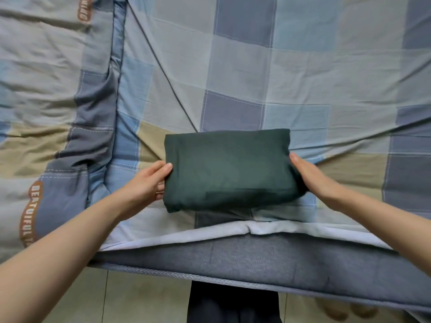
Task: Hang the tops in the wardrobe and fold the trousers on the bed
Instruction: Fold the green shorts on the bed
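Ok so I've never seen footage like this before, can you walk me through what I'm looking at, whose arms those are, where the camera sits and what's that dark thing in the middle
There is no machine here. The arms belong to a person, and the single picture comes from a wide-angle camera worn on their head, looking forward and down, so you see roughly what they see.

The surface is a bed with a checked sheet in blue, grey and tan squares. A matching quilt lies bunched along the left side.

The dark thing is a pair of dark green trousers, already folded into a neat rectangular bundle near the bed's front edge.

The left hand and the right hand hold the bundle by its two short sides, thumbs on top. The fingers are mostly hidden under the cloth, so how firm the grip is cannot be seen.

At the bottom you can make out the tiled floor.
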The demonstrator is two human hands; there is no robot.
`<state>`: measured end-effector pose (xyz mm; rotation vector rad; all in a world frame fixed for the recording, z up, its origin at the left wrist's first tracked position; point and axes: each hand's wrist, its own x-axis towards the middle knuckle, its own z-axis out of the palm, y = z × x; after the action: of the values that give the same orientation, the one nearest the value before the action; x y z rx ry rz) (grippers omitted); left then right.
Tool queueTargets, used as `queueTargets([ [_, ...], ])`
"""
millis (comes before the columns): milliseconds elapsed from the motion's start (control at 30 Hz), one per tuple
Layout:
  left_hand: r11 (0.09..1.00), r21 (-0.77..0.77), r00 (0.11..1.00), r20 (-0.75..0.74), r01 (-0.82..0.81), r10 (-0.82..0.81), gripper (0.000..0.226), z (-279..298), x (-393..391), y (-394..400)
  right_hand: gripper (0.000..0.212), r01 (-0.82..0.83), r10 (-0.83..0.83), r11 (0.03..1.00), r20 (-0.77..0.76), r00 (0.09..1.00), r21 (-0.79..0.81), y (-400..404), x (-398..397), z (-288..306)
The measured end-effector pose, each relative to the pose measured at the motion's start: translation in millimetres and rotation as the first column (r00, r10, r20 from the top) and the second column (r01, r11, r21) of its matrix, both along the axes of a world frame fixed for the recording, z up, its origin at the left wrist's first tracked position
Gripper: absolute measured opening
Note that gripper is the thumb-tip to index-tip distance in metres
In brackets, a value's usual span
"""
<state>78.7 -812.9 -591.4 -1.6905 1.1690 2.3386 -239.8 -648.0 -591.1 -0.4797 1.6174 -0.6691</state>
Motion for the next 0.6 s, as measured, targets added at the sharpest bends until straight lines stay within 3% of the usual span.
queueTargets([
  [67, 0.99, -0.141, 0.994, 0.101, -0.014, 0.029, 0.015, -6, -14, 12, 0.037, -0.027, 0.044, 0.994, -0.164, 0.986, 0.105, -11, 12, -13],
  [133, 0.929, -0.37, 0.98, 0.185, 0.0, 0.074, 0.016, -8, -24, 28, 0.039, -0.009, 0.06, 0.992, -0.404, 0.913, 0.128, -14, 22, -25],
  [200, 0.804, -0.595, 0.961, 0.226, 0.008, 0.158, 0.014, -7, -29, 42, 0.032, 0.063, -0.055, 0.998, -0.548, 0.835, -0.004, -13, 27, -29],
  [267, 0.698, -0.716, 0.94, 0.24, 0.004, 0.241, 0.016, -10, -29, 50, 0.029, 0.106, -0.171, 0.984, -0.582, 0.795, -0.144, -12, 32, -30],
  [367, 0.669, -0.743, 0.877, 0.339, 0.027, 0.34, 0.024, -26, -28, 53, 0.027, 0.088, -0.143, 0.989, -0.634, 0.76, -0.119, -9, 36, -41],
  [433, 0.704, -0.709, 0.802, 0.444, 0.042, 0.399, 0.014, -36, -31, 51, 0.019, 0.152, -0.145, 0.987, -0.639, 0.755, -0.044, -11, 38, -47],
  [533, 0.732, -0.679, 0.765, 0.443, -0.054, 0.468, 0.02, -38, -39, 59, 0.037, 0.328, -0.284, 0.943, -0.638, 0.715, -0.052, -14, 45, -37],
  [600, 0.724, -0.69, 0.795, 0.421, -0.033, 0.437, 0.035, -32, -46, 70, 0.046, 0.265, -0.262, 0.96, -0.624, 0.736, -0.091, -7, 58, -28],
])
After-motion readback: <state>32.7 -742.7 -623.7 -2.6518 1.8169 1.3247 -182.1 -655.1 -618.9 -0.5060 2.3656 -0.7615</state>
